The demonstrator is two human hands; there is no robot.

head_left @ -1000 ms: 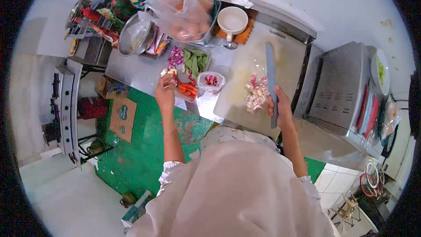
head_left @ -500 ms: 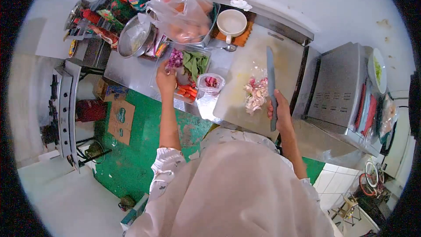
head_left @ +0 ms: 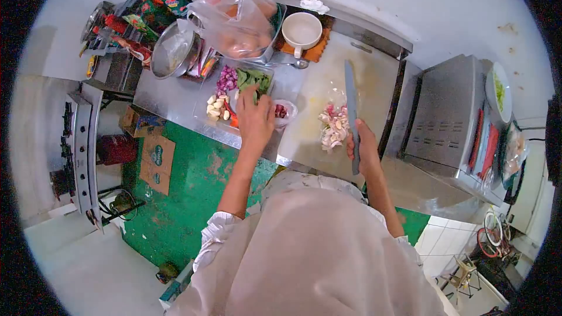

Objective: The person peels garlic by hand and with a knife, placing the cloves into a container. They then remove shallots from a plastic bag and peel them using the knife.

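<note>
Right grip (head_left: 365, 149) closed round knife (head_left: 350, 90), blade toward 12; peelings (head_left: 333, 130) at its 10 o'clock. Left hand (head_left: 255, 118) over leafy greens (head_left: 261, 81), fingers bent, pinch can't tell; garlic cloves (head_left: 216, 108) at its 9. Reaching step, I'd judge; blade needs keeping clear.

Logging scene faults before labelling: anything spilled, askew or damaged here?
Cardboard lies on the green floor, whose surface looks worn in patches. Pale and pink scraps sit loose on the cutting board, beside the knife.
</note>
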